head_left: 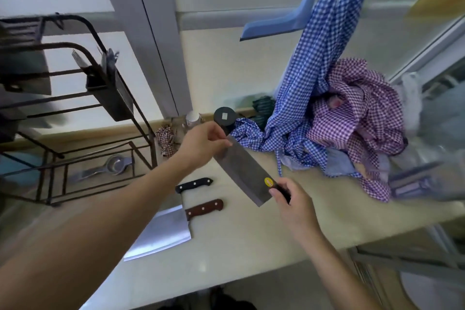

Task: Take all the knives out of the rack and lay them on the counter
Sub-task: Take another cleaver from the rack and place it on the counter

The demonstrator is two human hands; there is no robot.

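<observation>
A dark-bladed steel cleaver [242, 173] is held above the beige counter [251, 239]: its blade pinched by the left hand [201, 145], its handle clasped by the right hand [293, 205].

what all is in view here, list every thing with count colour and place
cleaver: 1, dark grey blade with yellow sticker, held above the counter between both hands
knives on counter: 2; one with a brown handle and broad shiny blade, one with a black handle behind it, blade hidden by the arm
rack: 1, dark metal, left on the counter
strainer: 1, silver, on the rack's bottom shelf
cloths: blue checked hanging at right, purple checked heaped beside it
counter: 1, cream
left hand: pinching the blade's far end
right hand: gripping the cleaver's dark handle
</observation>
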